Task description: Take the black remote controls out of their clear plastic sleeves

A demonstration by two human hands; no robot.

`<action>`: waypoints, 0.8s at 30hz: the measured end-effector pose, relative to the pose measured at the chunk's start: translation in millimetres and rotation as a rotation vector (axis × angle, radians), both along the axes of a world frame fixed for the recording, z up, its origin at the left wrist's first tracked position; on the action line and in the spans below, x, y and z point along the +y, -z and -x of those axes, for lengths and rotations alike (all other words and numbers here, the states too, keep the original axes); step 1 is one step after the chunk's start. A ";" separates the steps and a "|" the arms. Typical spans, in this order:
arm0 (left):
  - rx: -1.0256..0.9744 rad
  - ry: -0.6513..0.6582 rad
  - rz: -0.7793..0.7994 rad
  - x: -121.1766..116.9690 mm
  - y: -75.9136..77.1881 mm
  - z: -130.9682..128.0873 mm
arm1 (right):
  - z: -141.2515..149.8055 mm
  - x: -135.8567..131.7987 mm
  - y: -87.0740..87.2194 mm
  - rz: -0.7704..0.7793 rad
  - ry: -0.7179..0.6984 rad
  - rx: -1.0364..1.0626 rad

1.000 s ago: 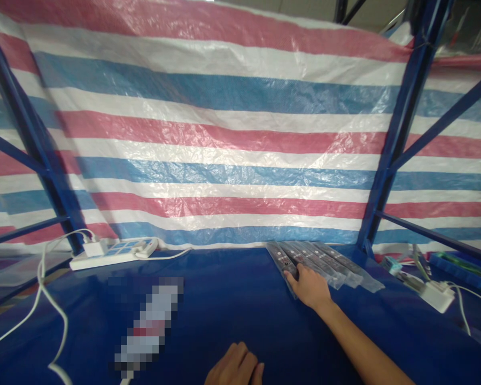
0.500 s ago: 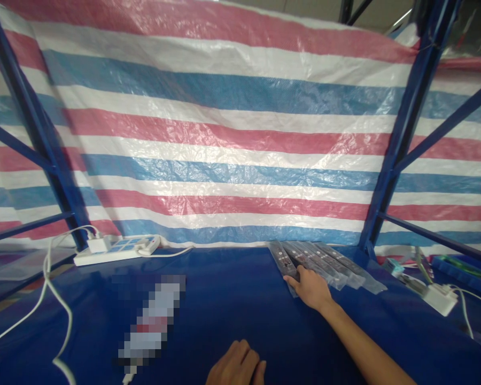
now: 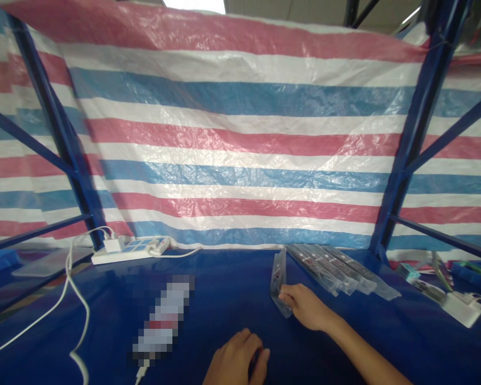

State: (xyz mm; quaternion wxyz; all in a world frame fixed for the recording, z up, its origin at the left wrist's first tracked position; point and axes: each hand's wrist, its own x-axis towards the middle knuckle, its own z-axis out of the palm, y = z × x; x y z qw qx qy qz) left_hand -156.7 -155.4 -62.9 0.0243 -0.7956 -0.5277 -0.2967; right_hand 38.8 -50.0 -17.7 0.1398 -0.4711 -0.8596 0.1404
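Observation:
My right hand pinches the near end of a clear plastic bag between thumb and fingers. Inside the bag lies a slim dark item with small light marks, perhaps a remote control. The bag is tilted up on its edge, apart from the others. To its right, several similar bags lie fanned side by side and overlapping on the blue table. My left hand is low in the middle, over the table's near part, its fingers loosely curled and the thumb apart. Nothing shows in it.
A white power strip with a plugged-in adapter and cables lies at the back left. Nearer me is a pixelated long object with a white cable. A white plug block sits at right. Blue posts and a striped sheet stand behind.
My right hand has gripped the leftmost bag and pulled it towards me, away from the row, tipping it up. My left hand has barely moved. The view has shifted slightly.

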 end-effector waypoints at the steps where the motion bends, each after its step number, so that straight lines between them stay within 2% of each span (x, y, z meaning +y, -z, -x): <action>1: 0.003 -0.031 0.037 1.5 -11.0 1.9 | 3.3 -3.8 -0.2 0.006 -0.048 0.016; 6: 0.071 -0.205 0.220 15.8 -62.2 9.6 | 17.1 -20.1 0.7 0.000 -0.217 0.114; 9: 0.104 -0.238 0.278 22.2 -74.9 9.7 | 18.9 -23.2 0.9 -0.005 -0.140 0.144; 13: 0.114 -0.237 0.344 24.1 -71.8 5.3 | 15.3 -19.8 -1.0 0.060 0.104 0.126; 16: 0.122 -0.231 0.374 24.9 -64.5 2.9 | 14.8 -16.5 -1.5 0.088 0.206 0.159; 20: 0.130 -0.233 0.369 28.5 -60.9 3.8 | 20.2 -12.1 2.8 0.085 0.270 0.175; 24: 0.143 -0.256 0.374 36.8 -64.4 5.4 | 25.8 -6.6 9.2 0.096 0.214 0.196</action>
